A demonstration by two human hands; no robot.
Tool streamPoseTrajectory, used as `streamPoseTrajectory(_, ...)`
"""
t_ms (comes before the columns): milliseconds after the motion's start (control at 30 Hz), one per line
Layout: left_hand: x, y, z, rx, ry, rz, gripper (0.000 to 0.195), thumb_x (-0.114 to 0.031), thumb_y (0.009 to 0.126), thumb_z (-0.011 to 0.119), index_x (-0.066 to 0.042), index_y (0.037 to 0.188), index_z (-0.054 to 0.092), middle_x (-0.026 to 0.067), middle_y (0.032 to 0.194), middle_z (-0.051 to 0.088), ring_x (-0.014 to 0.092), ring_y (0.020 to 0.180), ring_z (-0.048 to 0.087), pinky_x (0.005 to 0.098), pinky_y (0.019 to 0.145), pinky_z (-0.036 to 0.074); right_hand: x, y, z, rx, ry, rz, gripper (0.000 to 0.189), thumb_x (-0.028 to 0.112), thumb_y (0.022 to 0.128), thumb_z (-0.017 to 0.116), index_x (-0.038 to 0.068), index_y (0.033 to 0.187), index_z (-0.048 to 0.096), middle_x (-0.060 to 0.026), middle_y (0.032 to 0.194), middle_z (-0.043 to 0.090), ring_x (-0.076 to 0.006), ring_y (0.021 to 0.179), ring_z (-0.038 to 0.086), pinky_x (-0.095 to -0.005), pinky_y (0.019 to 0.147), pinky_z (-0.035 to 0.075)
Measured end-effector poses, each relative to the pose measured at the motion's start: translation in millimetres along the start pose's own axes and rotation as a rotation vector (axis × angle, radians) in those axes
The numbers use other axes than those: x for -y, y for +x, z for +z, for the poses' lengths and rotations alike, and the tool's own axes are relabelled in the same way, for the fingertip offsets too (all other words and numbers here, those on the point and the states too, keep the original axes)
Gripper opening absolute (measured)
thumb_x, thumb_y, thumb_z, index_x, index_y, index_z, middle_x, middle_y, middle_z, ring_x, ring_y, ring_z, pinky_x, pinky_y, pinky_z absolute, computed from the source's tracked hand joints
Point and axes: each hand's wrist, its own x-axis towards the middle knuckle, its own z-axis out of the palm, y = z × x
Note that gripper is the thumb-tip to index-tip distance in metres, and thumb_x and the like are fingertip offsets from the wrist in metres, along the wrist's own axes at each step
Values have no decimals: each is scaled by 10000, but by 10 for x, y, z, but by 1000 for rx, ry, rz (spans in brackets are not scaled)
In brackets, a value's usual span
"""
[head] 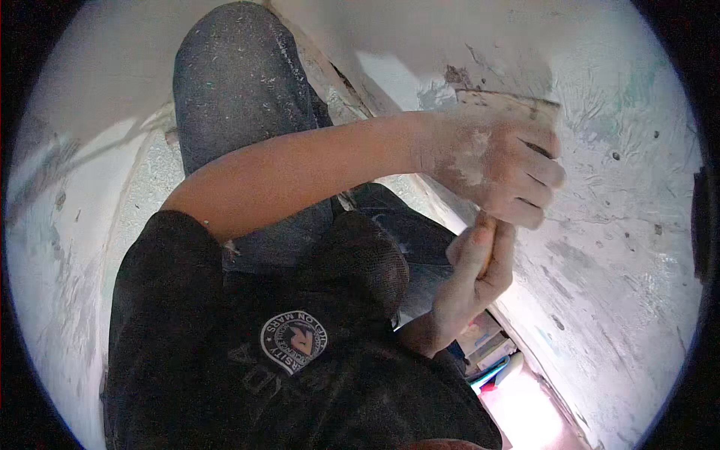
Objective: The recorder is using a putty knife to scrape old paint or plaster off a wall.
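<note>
My left hand (495,169), dusted with pale powder, is closed in a fist in front of the wall on the right. From its lower side comes a thin orange-brown handle (488,253), which my right hand (475,275) grips between thumb and fingers just below. Beyond the left knuckles shows a flat, straight-edged piece (506,104), smeared pale and brown, that looks like a wide scraper blade near the wall. Whether it joins the handle is hidden by the left fist.
The pale, scuffed wall (607,236) has small holes and patches. My raised knee (242,84) in dusty dark trousers is at the top. Another pale surface (62,225) stands at the left. Boxes (489,346) and a bright light patch (526,405) are at the lower right.
</note>
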Motion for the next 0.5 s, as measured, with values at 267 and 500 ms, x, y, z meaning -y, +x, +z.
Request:
streamPoseTrajectory(267, 20, -51, -42, -57, 124, -76, 202, -203, 639, 707, -183, 787, 570, -85, 842, 584, 129, 911, 573, 286, 914, 456, -2, 72, -29, -2, -43, -41, 421, 211, 983, 520, -81, 1285, 529, 9, 694, 519, -6, 540, 370, -169, 458, 247)
streamPoseTrajectory(500, 52, -47, -20, -51, 59, -43, 206, -214, 622, 693, -175, 779, 565, -67, 810, 563, 127, 841, 556, 302, 899, 461, 5, 54, 108, -60, 103, -35, 426, 211, 988, 520, -78, 1301, 516, 13, 708, 515, -6, 544, 375, -171, 453, 247)
